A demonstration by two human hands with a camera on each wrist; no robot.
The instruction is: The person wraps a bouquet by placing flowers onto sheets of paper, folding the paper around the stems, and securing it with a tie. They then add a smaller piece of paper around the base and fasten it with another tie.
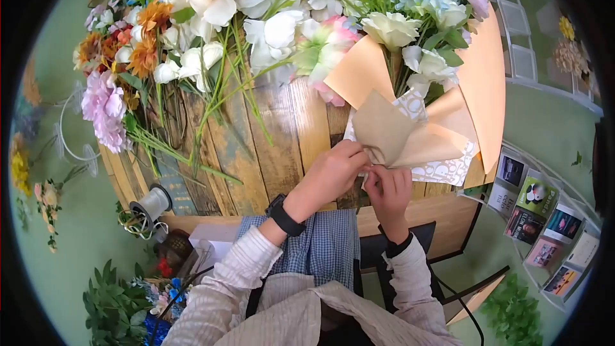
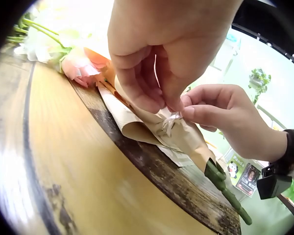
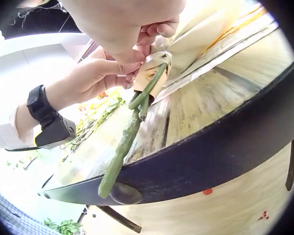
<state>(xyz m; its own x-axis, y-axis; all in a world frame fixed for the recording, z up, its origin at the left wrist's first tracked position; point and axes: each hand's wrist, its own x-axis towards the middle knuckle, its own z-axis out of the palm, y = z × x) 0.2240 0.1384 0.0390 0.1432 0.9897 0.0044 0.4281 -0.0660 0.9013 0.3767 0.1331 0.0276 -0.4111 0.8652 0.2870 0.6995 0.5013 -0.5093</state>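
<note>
A bouquet with cream and pale blue flowers (image 1: 416,19) lies in brown paper (image 1: 384,127), with white patterned paper (image 1: 442,172) beneath. At its narrow neck a pale ribbon is tied in a small knot (image 2: 170,122). My left hand (image 1: 330,172) (image 2: 169,44) pinches at the ribbon with thumb and fingertips. Right against it, my right hand (image 1: 391,195) (image 2: 230,117) also pinches there, the two hands' fingertips meeting. Green stems (image 3: 122,152) stick out below the paper, past the table's edge. Exactly how much ribbon each hand holds is hidden.
Loose flowers (image 1: 154,45) and stems cover the wooden table's (image 1: 282,134) left and back. A spool (image 1: 154,204) stands near its front left edge. Peach paper (image 1: 480,83) lies under the bouquet, to the right. A rack of cards and books (image 1: 544,218) is beyond the right side.
</note>
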